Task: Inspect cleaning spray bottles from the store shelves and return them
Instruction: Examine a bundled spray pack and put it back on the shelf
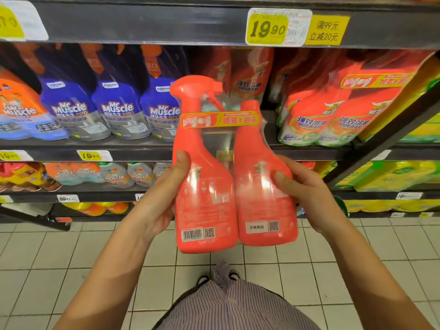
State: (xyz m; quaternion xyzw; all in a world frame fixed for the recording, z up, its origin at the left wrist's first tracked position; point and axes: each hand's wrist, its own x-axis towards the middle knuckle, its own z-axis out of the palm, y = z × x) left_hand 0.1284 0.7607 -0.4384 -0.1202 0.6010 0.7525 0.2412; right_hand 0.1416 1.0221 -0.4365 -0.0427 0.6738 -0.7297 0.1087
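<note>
A twin pack of two coral-red bottles wrapped in clear plastic [214, 177] is upright in front of the shelves, back labels and barcode facing me. Its left bottle has a trigger spray head; its right bottle has a plain cap. A yellow and red band joins them near the necks. My left hand [164, 196] grips the pack's left side, thumb on the front. My right hand [304, 189] grips the right side, thumb across the right bottle.
Blue Mr Muscle spray bottles [116, 110] fill the shelf at the left. More coral-red twin packs [333, 110] stand at the right. A dark gap in the shelf lies behind the held pack. Yellow price tags [267, 28] line the shelf edges. White floor tiles [71, 253] lie below.
</note>
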